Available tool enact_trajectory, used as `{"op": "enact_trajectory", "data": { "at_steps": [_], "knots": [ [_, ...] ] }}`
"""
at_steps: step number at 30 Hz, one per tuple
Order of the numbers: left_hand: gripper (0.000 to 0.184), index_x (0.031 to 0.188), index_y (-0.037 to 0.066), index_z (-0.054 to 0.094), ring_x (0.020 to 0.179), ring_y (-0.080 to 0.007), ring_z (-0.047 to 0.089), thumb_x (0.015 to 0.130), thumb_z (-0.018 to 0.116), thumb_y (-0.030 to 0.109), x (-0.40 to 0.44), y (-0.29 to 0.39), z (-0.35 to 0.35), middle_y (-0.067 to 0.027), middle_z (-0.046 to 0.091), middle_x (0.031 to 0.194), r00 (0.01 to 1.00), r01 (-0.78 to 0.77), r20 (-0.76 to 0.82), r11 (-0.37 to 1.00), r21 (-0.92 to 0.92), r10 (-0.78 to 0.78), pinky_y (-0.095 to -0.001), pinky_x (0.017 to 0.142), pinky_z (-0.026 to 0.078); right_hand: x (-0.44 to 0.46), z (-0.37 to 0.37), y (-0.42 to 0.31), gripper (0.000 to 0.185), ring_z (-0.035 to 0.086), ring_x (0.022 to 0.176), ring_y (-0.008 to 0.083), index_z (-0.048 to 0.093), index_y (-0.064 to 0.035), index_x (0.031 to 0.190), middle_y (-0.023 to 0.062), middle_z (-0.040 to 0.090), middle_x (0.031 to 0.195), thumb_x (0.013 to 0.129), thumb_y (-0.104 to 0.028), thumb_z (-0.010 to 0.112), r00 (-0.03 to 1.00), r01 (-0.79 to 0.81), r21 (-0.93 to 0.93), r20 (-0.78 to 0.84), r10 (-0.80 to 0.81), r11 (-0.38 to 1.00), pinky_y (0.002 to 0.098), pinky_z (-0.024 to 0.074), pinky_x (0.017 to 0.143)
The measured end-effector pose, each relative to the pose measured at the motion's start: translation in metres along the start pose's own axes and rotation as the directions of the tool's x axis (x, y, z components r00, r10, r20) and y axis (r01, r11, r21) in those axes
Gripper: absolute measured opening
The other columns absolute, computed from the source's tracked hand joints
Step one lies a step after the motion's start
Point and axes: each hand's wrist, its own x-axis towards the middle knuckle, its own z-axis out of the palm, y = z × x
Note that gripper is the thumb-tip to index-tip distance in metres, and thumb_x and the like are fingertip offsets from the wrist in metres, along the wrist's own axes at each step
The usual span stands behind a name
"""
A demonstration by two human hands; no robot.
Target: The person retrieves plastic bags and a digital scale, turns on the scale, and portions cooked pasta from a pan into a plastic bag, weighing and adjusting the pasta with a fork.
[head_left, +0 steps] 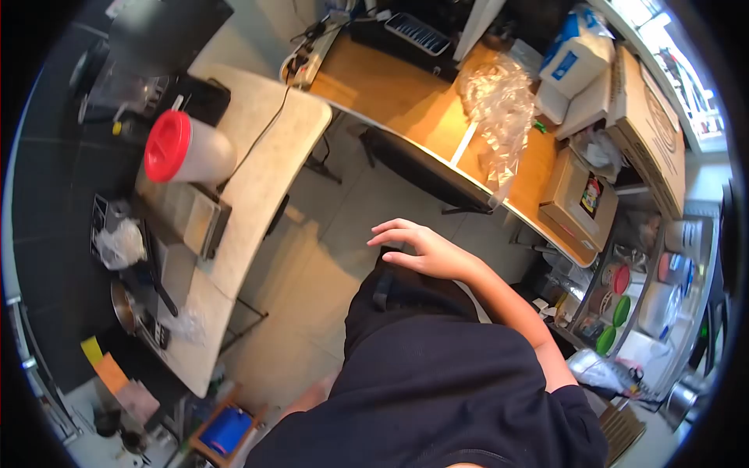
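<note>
My right hand (409, 246) hovers in front of my dark shorts (398, 292), its fingers loosely stretched and apart. Nothing is in it. At my left side, a blurred bit of my left hand or forearm (312, 396) shows past my black shirt (437, 382); its fingers cannot be made out. Beyond the right hand lies the tiled floor (343, 207). The wooden desk (374, 86) stands further ahead, with crumpled clear plastic wrap (503, 109) on it. Neither hand visibly touches any of these things.
To the left runs a pale table (265, 117) bearing a red-lidded tub (191, 148), metal trays (204, 222) and a plastic bag (121, 243). Cardboard boxes (581, 195) sit at the desk's right end. A shelf with several lidded jars (620, 310) stands right. A blue object (226, 429) lies low left.
</note>
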Motion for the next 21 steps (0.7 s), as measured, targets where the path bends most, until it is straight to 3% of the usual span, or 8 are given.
{"op": "enact_trajectory", "data": {
  "at_steps": [6, 12, 13, 14, 16, 19, 20, 21],
  "knots": [
    [0.069, 0.125, 0.014, 0.046, 0.110, -0.0245, 0.047, 0.082, 0.028, 0.065, -0.080, 0.043, 0.104, -0.0082, 0.050, 0.121, 0.994, -0.101, -0.009, 0.912, -0.399, 0.106, -0.0445, 0.094, 0.036, -0.004, -0.018, 0.008, 0.026, 0.046, 0.111, 0.0272, 0.056, -0.0066, 0.107, 0.0121, 0.049, 0.116, 0.083, -0.017, 0.055, 0.998, 0.012, 0.005, 0.063, -0.012, 1.000, 0.0354, 0.0356, 0.094],
    [0.072, 0.126, 0.014, 0.045, 0.110, -0.0230, 0.048, 0.082, 0.026, 0.067, -0.162, 0.143, 0.132, -0.0071, 0.050, 0.121, 0.970, -0.236, -0.126, 0.698, -0.676, 0.207, -0.0428, 0.096, 0.036, -0.033, -0.016, 0.018, 0.031, 0.045, 0.112, 0.0295, 0.054, -0.0057, 0.109, 0.0148, 0.047, 0.118, 0.082, -0.022, 0.056, 0.972, 0.032, 0.055, 0.229, -0.044, 0.998, 0.0363, 0.0358, 0.095],
    [0.074, 0.128, 0.013, 0.042, 0.109, -0.0201, 0.050, 0.082, 0.023, 0.068, -0.150, 0.132, 0.113, -0.0060, 0.050, 0.122, 0.950, -0.288, -0.089, 0.731, -0.619, 0.299, -0.0381, 0.097, 0.035, -0.040, -0.011, 0.021, 0.037, 0.044, 0.113, 0.0302, 0.053, -0.0046, 0.111, 0.0161, 0.046, 0.120, 0.082, -0.026, 0.057, 0.961, 0.019, 0.049, 0.273, -0.031, 0.999, 0.0366, 0.0350, 0.095],
    [0.068, 0.127, 0.009, 0.042, 0.106, -0.0197, 0.052, 0.086, 0.026, 0.060, -0.168, 0.151, 0.110, -0.0084, 0.052, 0.120, 0.939, -0.343, -0.210, 0.809, -0.477, 0.274, -0.0325, 0.095, 0.037, -0.046, -0.005, 0.023, 0.041, 0.044, 0.113, 0.0308, 0.052, -0.0043, 0.114, 0.0166, 0.046, 0.120, 0.082, -0.030, 0.057, 0.950, 0.022, 0.030, 0.310, -0.030, 0.999, 0.0368, 0.0353, 0.095],
    [0.057, 0.122, 0.002, 0.045, 0.106, -0.0164, 0.050, 0.092, 0.029, 0.047, -0.178, 0.182, 0.095, -0.0107, 0.051, 0.120, 0.834, -0.516, -0.260, 0.855, -0.050, 0.487, -0.0297, 0.091, 0.039, -0.059, 0.004, 0.030, 0.045, 0.048, 0.109, 0.0295, 0.051, -0.0042, 0.116, 0.0169, 0.045, 0.120, 0.082, -0.032, 0.057, 0.927, 0.034, 0.012, 0.374, -0.037, 0.999, 0.0370, 0.0381, 0.092],
    [0.057, 0.114, -0.004, 0.050, 0.103, -0.0195, 0.051, 0.090, 0.038, 0.045, -0.184, 0.230, 0.098, -0.0162, 0.054, 0.114, 0.767, -0.398, -0.288, 0.778, 0.487, 0.573, -0.0303, 0.089, 0.038, -0.076, -0.003, 0.015, 0.040, 0.058, 0.088, 0.0237, 0.051, -0.0016, 0.109, 0.0144, 0.050, 0.113, 0.079, -0.027, 0.061, 0.912, -0.217, 0.107, 0.378, 0.162, 0.970, 0.0326, 0.0461, 0.079],
    [0.055, 0.108, -0.006, 0.052, 0.101, -0.0264, 0.052, 0.088, 0.043, 0.044, -0.187, 0.245, 0.106, -0.0180, 0.056, 0.107, 0.712, -0.396, -0.254, 0.672, 0.625, 0.655, -0.0324, 0.087, 0.039, -0.083, -0.004, 0.015, 0.038, 0.060, 0.080, 0.0215, 0.050, -0.0010, 0.106, 0.0140, 0.052, 0.110, 0.079, -0.024, 0.063, 0.893, -0.337, 0.149, 0.363, 0.265, 0.930, 0.0308, 0.0479, 0.073],
    [0.055, 0.108, -0.006, 0.052, 0.101, -0.0264, 0.052, 0.088, 0.043, 0.044, -0.185, 0.258, 0.113, -0.0180, 0.056, 0.107, 0.709, -0.396, -0.252, 0.668, 0.630, 0.658, -0.0324, 0.087, 0.039, -0.092, -0.002, 0.019, 0.035, 0.060, 0.071, 0.0161, 0.046, -0.0019, 0.104, 0.0128, 0.055, 0.101, 0.076, -0.013, 0.065, 0.929, -0.323, 0.208, 0.258, 0.267, 0.923, 0.0257, 0.0482, 0.065]
  ]
}}
